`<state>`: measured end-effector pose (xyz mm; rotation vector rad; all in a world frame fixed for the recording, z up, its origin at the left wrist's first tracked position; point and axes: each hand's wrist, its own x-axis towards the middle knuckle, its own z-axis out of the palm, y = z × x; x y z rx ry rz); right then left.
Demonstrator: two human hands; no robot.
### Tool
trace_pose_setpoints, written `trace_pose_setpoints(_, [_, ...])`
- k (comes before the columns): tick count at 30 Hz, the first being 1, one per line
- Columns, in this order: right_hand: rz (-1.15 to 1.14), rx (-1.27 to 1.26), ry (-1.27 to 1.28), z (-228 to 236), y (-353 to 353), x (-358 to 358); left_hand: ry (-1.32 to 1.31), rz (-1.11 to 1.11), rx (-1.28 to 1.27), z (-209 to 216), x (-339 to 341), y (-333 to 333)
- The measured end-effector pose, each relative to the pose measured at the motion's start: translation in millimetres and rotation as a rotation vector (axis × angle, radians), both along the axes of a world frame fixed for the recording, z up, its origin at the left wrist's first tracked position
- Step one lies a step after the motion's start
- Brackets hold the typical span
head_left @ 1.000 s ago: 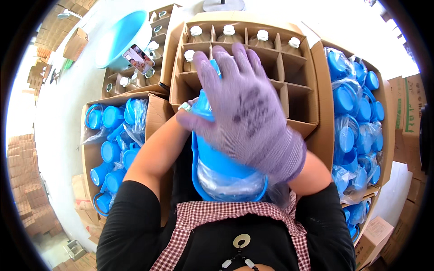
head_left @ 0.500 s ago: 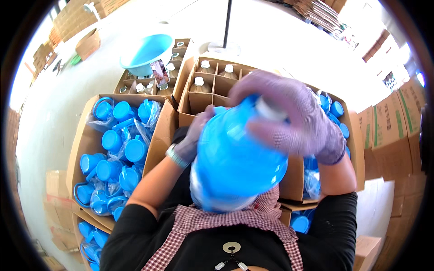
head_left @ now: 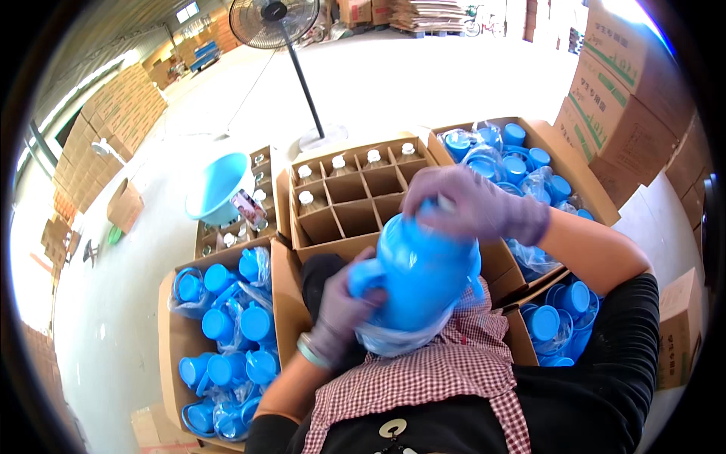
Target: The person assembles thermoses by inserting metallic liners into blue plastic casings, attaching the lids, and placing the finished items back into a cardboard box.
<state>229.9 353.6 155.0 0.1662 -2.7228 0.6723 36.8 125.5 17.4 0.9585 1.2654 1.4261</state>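
Note:
A blue thermos jug [head_left: 420, 280] stands slightly tilted at my lap, its lower end wrapped in clear plastic. My left hand [head_left: 344, 310], in a purple-grey knitted glove, is closed round the jug's side handle. My gloved right hand [head_left: 473, 204] bends over the top of the jug, fingers curled about its neck. A small pale piece shows between those fingers, too blurred to name. Just beyond the jug is a divided carton [head_left: 355, 246] with several white-topped bottles in its cells and other cells bare.
Cartons of blue jugs and cups stand at my left [head_left: 170, 333] and right [head_left: 597, 181]. A light-blue basin [head_left: 215, 189] and a phone [head_left: 248, 208] sit over another bottle carton. Further off are a black pedestal fan [head_left: 299, 83] and stacked boxes [head_left: 616, 98].
The view has shifted up and now takes in the fan. The jug has gone lower and more upright, farther from the camera. Both hands remain on it, the right at its top.

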Motion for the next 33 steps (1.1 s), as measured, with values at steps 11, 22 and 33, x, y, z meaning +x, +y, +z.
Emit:
trace_pose_setpoints(11, [0.041, 0.051, 0.186, 25.7, -44.6, 1.2, -0.156, -0.225, -0.004, 31.2, -25.1, -10.7])
trace_pose_setpoints(22, [0.128, 0.081, 0.214, 7.3, -51.4, 5.2, -0.011, -0.361, 0.076, 31.0, -49.8, -12.4])
trace_pose_setpoints(33, [0.177, 0.195, 0.15, 33.8, -53.4, -2.3, -0.116, -0.473, 0.11, 30.8, -58.9, -13.0])
